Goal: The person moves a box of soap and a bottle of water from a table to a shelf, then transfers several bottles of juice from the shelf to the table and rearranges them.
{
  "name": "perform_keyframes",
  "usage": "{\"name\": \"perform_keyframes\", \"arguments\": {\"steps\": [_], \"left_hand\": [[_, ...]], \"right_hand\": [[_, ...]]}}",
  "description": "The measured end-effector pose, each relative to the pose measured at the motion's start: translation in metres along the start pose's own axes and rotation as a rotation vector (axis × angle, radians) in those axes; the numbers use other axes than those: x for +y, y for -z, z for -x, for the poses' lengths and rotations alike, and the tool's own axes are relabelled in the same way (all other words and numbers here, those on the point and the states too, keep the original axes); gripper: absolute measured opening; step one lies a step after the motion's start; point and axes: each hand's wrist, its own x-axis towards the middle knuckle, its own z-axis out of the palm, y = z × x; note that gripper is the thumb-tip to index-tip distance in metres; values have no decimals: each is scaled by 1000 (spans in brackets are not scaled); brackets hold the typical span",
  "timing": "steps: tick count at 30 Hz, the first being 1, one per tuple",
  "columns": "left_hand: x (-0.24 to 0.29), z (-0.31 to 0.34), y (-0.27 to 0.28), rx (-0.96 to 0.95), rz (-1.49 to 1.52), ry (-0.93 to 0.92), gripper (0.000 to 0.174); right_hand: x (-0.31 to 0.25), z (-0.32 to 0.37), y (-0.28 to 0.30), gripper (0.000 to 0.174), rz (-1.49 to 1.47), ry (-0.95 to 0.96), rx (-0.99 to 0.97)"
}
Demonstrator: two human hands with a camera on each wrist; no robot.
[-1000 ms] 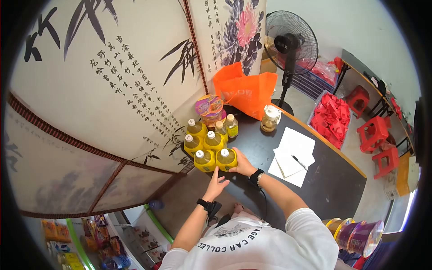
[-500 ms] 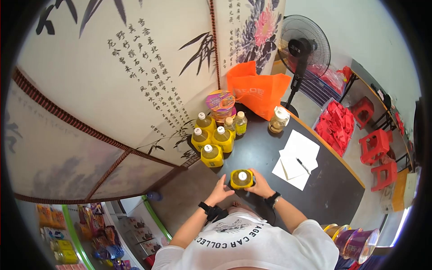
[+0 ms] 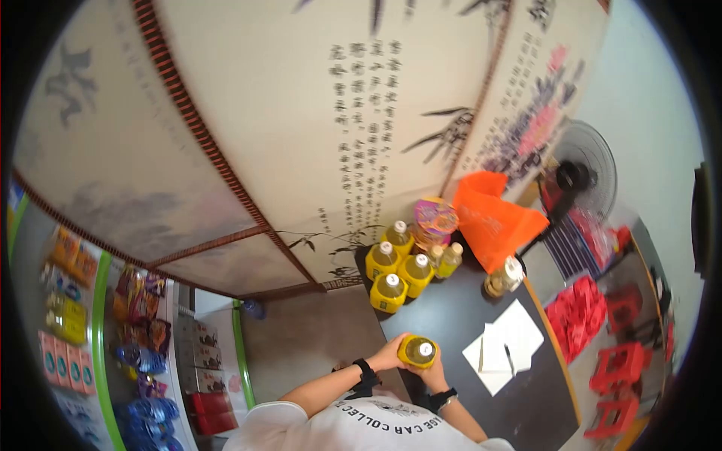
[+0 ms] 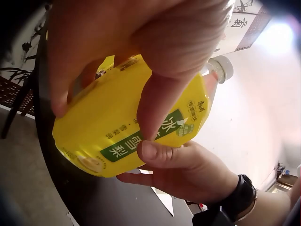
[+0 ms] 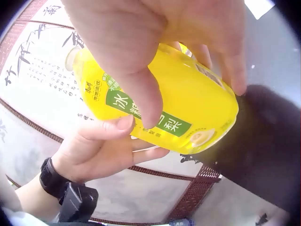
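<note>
Both hands grip one large drink bottle (image 3: 418, 353) with a yellow label and white cap, close to the body at the table's near edge. My left hand (image 3: 389, 355) holds its left side, and my right hand (image 3: 434, 377) its right. In the left wrist view the bottle (image 4: 103, 117) leans, cap to the upper right, with both thumbs on the label. The right wrist view shows the bottle (image 5: 202, 108) over the table, fingers of both hands wrapped round it. Several matching yellow bottles (image 3: 389, 292) stand together at the table's left end.
Two smaller bottles (image 3: 450, 261), a noodle cup (image 3: 436, 218), an orange bag (image 3: 492, 218) and a jar (image 3: 504, 278) stand behind on the dark table (image 3: 451, 323). White papers (image 3: 504, 342) with a pen lie to the right. Snack shelves (image 3: 101, 338) are at left.
The bottle has left the group and come toward the body, first in the right hand; the left hand has now closed on it too. The head view has turned left.
</note>
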Motion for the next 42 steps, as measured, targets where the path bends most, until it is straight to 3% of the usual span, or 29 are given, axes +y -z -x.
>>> {"name": "perform_keyframes", "arguments": {"steps": [1, 7, 9, 15, 17, 19, 21, 25, 27, 31, 32, 33, 37, 38, 40, 42], "left_hand": [[-5, 0, -1, 5, -12, 0, 90], [-17, 25, 5, 130, -51, -8, 92], [-31, 37, 15, 140, 68, -4, 91], [-42, 112, 76, 315, 214, 113, 89], [-33, 147, 102, 454, 186, 146, 88], [-27, 185, 126, 580, 187, 151, 87], [-24, 227, 157, 706, 173, 159, 87], [-2, 325, 206, 959, 148, 48, 84], [28, 376, 229, 1159, 68, -55, 86], [105, 470, 259, 1473, -202, -9, 90], [121, 488, 263, 1548, -275, -36, 91], [143, 505, 266, 1620, -351, -64, 92], [216, 563, 273, 1796, -739, -25, 79], [251, 565, 270, 1817, -677, -153, 75], [281, 582, 276, 1888, -787, -136, 75], [324, 588, 286, 1928, -724, -345, 77]], "right_hand": [[-12, 1, -1, 81, 21, 17, 28], [-15, 3, -16, 83, 67, -21, -99], [-10, 2, -29, 79, 4, -39, -203], [-47, -19, -114, 81, -154, -39, -580], [-102, -18, -148, 81, -5, -79, -673], [-90, -26, -191, 81, -2, -26, -735], [-81, -36, -243, 82, 36, 104, -840], [-167, -23, -346, 89, 86, 250, -1056], [-211, -10, -398, 88, 46, 437, -1121], [-320, 27, -475, 83, -55, 707, -1277], [-336, 36, -491, 83, -129, 834, -1223], [-363, 45, -500, 84, -160, 817, -1287], [-458, 72, -529, 86, -349, 1230, -1223], [-481, 76, -533, 87, -408, 1332, -1177], [-526, 82, -540, 82, -525, 1486, -1105], [-567, 85, -549, 81, -635, 1599, -1070]]}}
